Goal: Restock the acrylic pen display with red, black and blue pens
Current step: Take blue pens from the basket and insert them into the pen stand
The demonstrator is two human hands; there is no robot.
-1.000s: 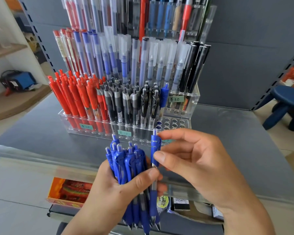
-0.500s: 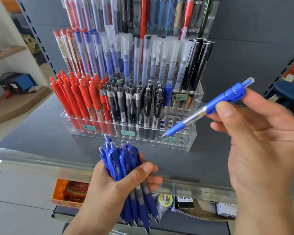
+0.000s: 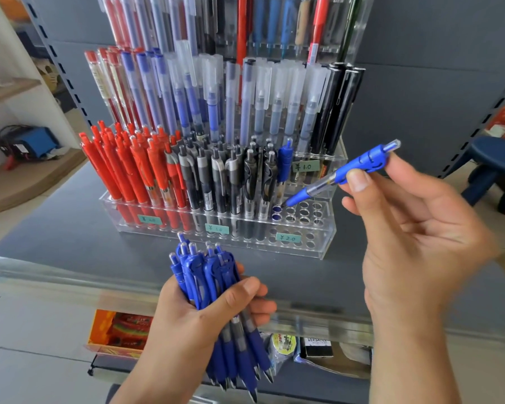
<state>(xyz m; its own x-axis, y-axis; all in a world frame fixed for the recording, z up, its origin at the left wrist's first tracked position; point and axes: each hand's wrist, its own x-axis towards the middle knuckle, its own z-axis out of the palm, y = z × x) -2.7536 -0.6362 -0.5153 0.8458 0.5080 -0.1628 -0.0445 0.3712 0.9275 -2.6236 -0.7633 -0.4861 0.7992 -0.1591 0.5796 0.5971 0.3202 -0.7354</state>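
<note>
A second ago the right hand (image 3: 414,228) was just beside the left hand (image 3: 199,319), pinching one blue pen (image 3: 341,173) that stood upright against the bundle (image 3: 213,295). Half a second ago that pen was already clear of the bundle, raised to the right of the display (image 3: 225,231) and tilted, tip down-left, hanging above the display's front edge. Now the pen's tip has gone further in and down, to the open holes just right of the single blue pen standing in the display; whether it has entered a hole cannot be told. The left hand with its bundle has sunk slightly away from the display's front.
</note>
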